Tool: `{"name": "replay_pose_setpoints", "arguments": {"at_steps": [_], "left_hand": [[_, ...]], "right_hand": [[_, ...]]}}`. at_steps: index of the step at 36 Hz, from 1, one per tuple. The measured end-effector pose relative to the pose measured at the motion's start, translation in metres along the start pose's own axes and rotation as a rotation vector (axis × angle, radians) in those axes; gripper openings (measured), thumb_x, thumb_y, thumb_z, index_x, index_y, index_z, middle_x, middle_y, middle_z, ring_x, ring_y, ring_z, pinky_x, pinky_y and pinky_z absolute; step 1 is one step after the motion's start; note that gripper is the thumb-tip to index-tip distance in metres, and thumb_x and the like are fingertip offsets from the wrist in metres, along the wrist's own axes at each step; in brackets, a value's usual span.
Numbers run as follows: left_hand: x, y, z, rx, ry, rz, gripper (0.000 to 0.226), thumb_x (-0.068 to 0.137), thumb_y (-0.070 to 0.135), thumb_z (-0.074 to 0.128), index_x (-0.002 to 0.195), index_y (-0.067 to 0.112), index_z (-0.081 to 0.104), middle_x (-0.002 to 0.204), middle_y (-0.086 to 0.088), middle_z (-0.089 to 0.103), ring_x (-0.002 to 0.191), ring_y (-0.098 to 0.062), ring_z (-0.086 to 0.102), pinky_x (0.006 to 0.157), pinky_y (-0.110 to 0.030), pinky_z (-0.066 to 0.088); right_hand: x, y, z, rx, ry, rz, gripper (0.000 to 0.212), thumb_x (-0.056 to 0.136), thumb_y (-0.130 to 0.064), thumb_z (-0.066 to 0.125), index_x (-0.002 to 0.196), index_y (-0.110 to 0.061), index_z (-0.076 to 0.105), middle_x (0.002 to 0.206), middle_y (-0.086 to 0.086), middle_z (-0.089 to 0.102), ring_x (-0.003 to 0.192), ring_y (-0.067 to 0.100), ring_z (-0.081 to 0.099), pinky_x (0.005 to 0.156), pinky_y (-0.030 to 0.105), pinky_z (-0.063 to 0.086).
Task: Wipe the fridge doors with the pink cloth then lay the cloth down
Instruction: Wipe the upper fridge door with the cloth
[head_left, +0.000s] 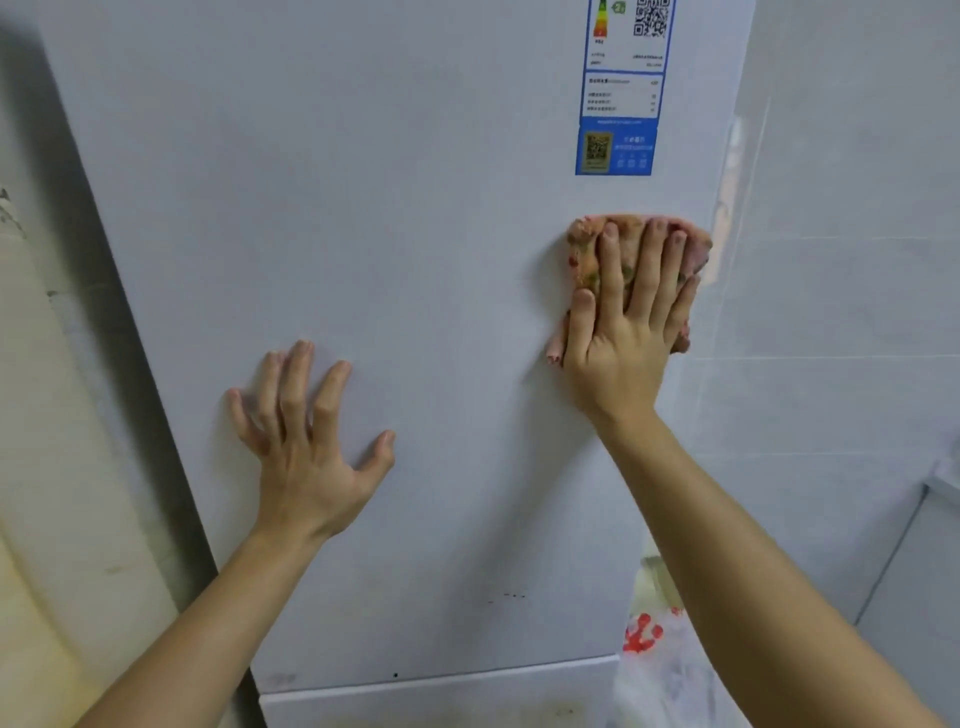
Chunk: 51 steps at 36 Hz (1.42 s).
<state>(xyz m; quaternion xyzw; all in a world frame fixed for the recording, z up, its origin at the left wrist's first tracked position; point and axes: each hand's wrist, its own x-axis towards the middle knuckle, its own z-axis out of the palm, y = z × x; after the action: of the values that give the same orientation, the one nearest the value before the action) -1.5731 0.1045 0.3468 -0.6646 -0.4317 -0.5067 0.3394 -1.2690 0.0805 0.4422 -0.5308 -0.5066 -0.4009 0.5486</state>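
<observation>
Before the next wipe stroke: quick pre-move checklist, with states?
1. Crumpled pink cloth flat against the white upper fridge door: ok.
2. Right hand presses the cloth with straight fingers: ok.
3. Left hand braced on the door by its fingertips, holding nothing: ok.
4. Blue-and-white energy label sits just above the cloth, not touching it: ok, but mind it on an upward stroke.
5. Door surface clean: not ok, dark specks show near its bottom edge.
6. White lower door wiped: cannot tell, only its top strip is in view.
</observation>
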Motion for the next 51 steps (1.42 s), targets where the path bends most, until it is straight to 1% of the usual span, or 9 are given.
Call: {"name": "replay_pose_setpoints", "arguments": {"at_steps": [6,15,21,27,35,40,42,45,51], "left_hand": [[-0.002,0.008,0.005,-0.039,-0.006,-0.032,0.078,0.087,0.048,0.061,0.151,0.009,0.037,0.166,-0.024,0.025,0.156,-0.044,0.013,0.120,-0.073,0.003],[-0.001,0.012,-0.002,-0.045,-0.023,-0.052,0.078,0.087,0.047,0.062,0.151,0.009,0.037,0.166,-0.024,0.026,0.157,-0.042,0.013,0.121,-0.074,0.005],[0.000,0.013,-0.007,-0.041,-0.039,-0.057,0.080,0.086,0.045,0.065,0.151,0.009,0.037,0.167,-0.021,0.023,0.158,-0.041,0.012,0.122,-0.071,0.004],[0.001,0.013,-0.010,-0.048,-0.069,-0.061,0.079,0.087,0.046,0.063,0.152,0.009,0.037,0.168,-0.020,0.023,0.158,-0.041,0.011,0.123,-0.070,0.004],[-0.002,0.012,-0.009,-0.062,-0.063,-0.064,0.078,0.088,0.045,0.063,0.153,0.009,0.037,0.168,-0.020,0.022,0.159,-0.041,0.011,0.122,-0.073,0.006],[-0.002,0.015,-0.005,-0.059,-0.055,-0.079,0.081,0.087,0.042,0.063,0.154,0.009,0.033,0.169,-0.021,0.019,0.159,-0.043,0.008,0.121,-0.074,0.002],[-0.001,0.018,-0.001,-0.072,-0.067,-0.089,0.083,0.085,0.041,0.063,0.154,0.008,0.030,0.169,-0.022,0.016,0.158,-0.045,0.005,0.121,-0.074,-0.003],[-0.001,0.018,0.002,-0.076,-0.079,-0.105,0.085,0.084,0.038,0.065,0.154,0.008,0.028,0.168,-0.024,0.016,0.158,-0.046,0.005,0.120,-0.073,-0.006],[-0.004,0.016,-0.001,-0.085,-0.089,-0.093,0.086,0.086,0.039,0.066,0.157,0.009,0.026,0.170,-0.023,0.013,0.158,-0.045,0.003,0.121,-0.070,-0.008]], "right_hand": [[-0.052,-0.005,0.003,0.029,-0.008,0.105,0.056,0.112,-0.040,0.025,0.162,-0.016,0.035,0.169,0.022,0.026,0.158,0.041,0.019,0.130,0.056,0.006],[-0.201,0.047,-0.010,0.022,-0.287,0.035,0.061,0.111,-0.046,0.022,0.168,-0.033,0.002,0.176,0.003,-0.010,0.162,0.032,-0.006,0.128,0.064,0.004],[-0.157,0.041,-0.018,0.036,-0.303,0.030,0.066,0.108,-0.041,0.030,0.167,-0.036,0.001,0.175,0.004,-0.013,0.162,0.030,-0.010,0.129,0.054,-0.009],[-0.031,0.037,-0.013,0.031,-0.084,0.119,0.058,0.110,-0.032,0.034,0.163,-0.012,0.029,0.169,0.028,0.019,0.158,0.046,0.015,0.128,0.062,0.011],[-0.044,0.039,-0.014,0.171,-0.013,0.162,0.055,0.110,-0.019,0.037,0.163,-0.009,0.029,0.170,0.026,0.017,0.160,0.033,0.017,0.129,0.043,0.024],[-0.154,0.050,-0.013,0.202,-0.144,0.294,0.066,0.109,-0.030,0.031,0.168,-0.024,0.002,0.172,0.024,0.008,0.161,0.034,0.013,0.130,0.035,0.013],[-0.193,0.045,-0.012,0.177,-0.193,0.373,0.069,0.108,-0.033,0.031,0.167,-0.030,-0.006,0.172,0.024,0.004,0.160,0.038,0.010,0.131,0.042,0.008],[-0.219,0.032,-0.010,0.139,-0.226,0.435,0.068,0.109,-0.032,0.030,0.167,-0.017,-0.001,0.172,0.025,-0.002,0.160,0.042,0.000,0.130,0.056,0.001],[-0.203,0.018,-0.011,0.153,-0.297,0.450,0.068,0.109,-0.037,0.024,0.167,-0.019,-0.005,0.172,0.023,-0.015,0.158,0.041,-0.019,0.126,0.055,-0.018]]}}
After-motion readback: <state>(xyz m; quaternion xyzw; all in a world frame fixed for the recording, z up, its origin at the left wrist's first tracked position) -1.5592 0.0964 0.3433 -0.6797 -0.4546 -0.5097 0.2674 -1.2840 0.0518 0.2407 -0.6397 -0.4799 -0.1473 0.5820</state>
